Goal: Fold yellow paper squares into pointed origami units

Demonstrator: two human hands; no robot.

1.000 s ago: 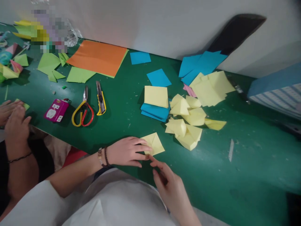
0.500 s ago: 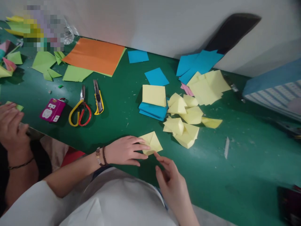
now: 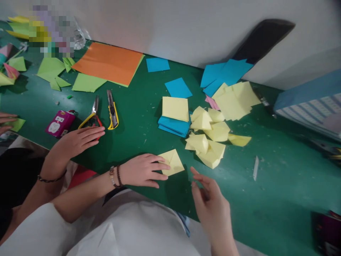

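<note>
My left hand (image 3: 145, 171) lies flat on the green table, its fingertips resting on a small folded sheet of pale yellow paper (image 3: 174, 163). Crease lines run across that sheet. To its right, my right hand (image 3: 211, 199) hovers apart from the paper with nothing in it, the index finger and thumb held apart. Beyond the paper is a stack of pale yellow squares (image 3: 175, 108) lying on blue squares (image 3: 173, 127). Several folded yellow paper pieces (image 3: 210, 153) are heaped right of the stack.
A co-worker's hand (image 3: 80, 142) reaches over scissors (image 3: 94, 110), near a box cutter (image 3: 113, 112) and a purple box (image 3: 60, 123). Orange paper (image 3: 109, 64), blue sheets (image 3: 226, 74) and yellow sheets (image 3: 236, 99) lie along the wall. A loose blade (image 3: 256, 168) is at right.
My right hand has moved right, off the yellow paper's edge. My left hand has stayed put. The co-worker's hand has come across to the scissors.
</note>
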